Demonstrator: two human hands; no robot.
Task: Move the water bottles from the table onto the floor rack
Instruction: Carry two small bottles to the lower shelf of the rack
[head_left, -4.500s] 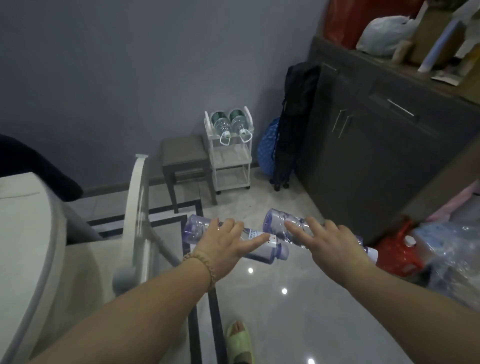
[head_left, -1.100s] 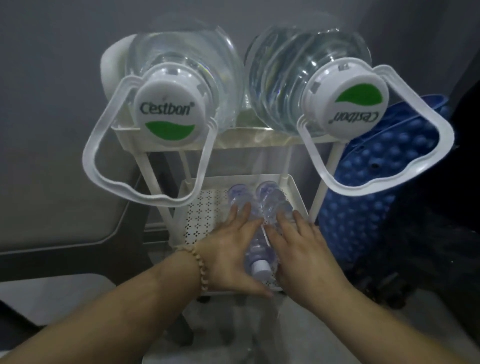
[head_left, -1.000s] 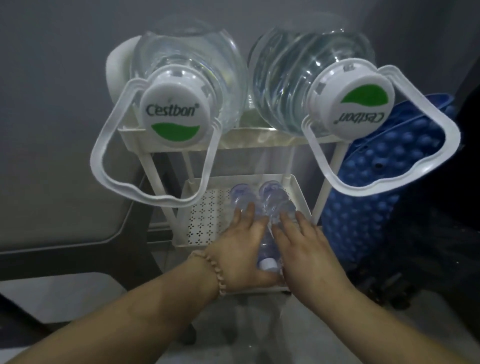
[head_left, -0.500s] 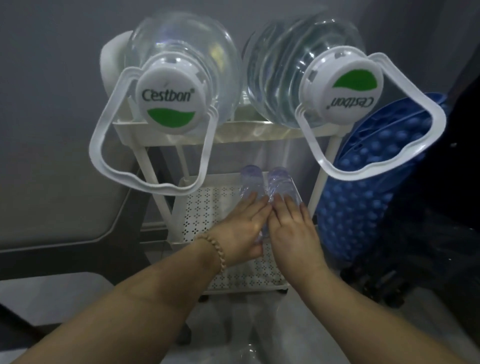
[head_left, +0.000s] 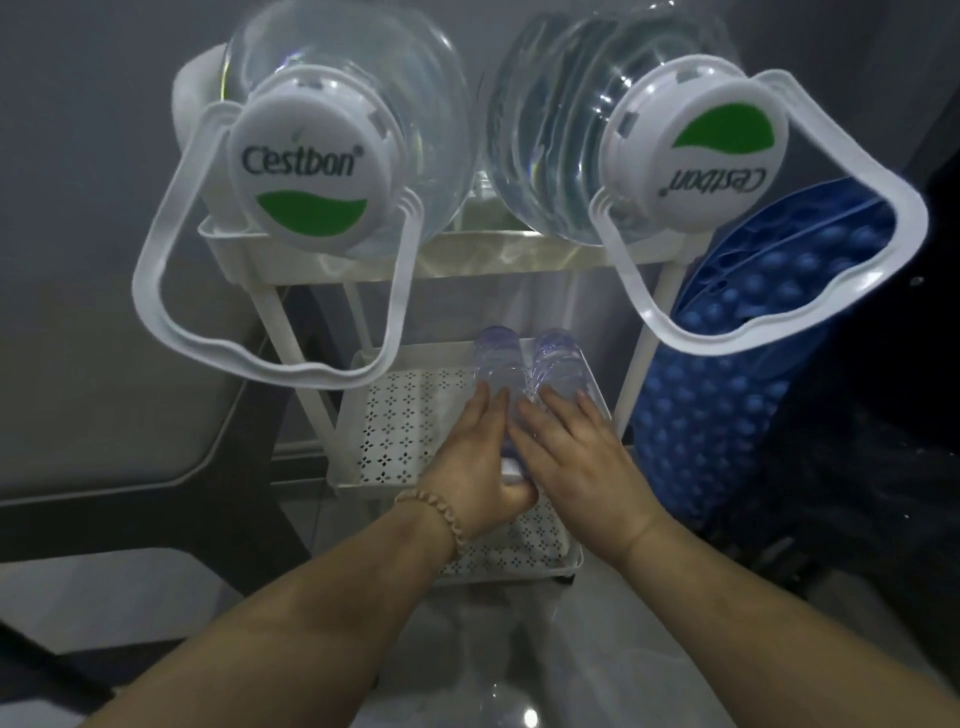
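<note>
Two small clear water bottles lie side by side on the right half of the white floor rack's perforated middle shelf (head_left: 405, 421), bases pointing toward the wall. My left hand (head_left: 475, 467) covers the left bottle (head_left: 496, 358), with its thumb curled under near the cap. My right hand (head_left: 576, 462) lies over the right bottle (head_left: 558, 361), fingers along its body. Only the far ends of both bottles show past my fingertips. A beaded bracelet sits on my left wrist.
Two large Cestbon water jugs (head_left: 311, 171) (head_left: 691, 156) lie on the rack's top shelf, their white handles hanging in front. A blue bumpy mat (head_left: 727, 395) leans at the right. A dark stool (head_left: 104, 405) stands at the left. The lowest shelf (head_left: 524, 551) is under my wrists.
Since 4.5 s ago I have carried both bottles to the rack. In the last second my hands slid them deeper along the middle shelf toward the back right.
</note>
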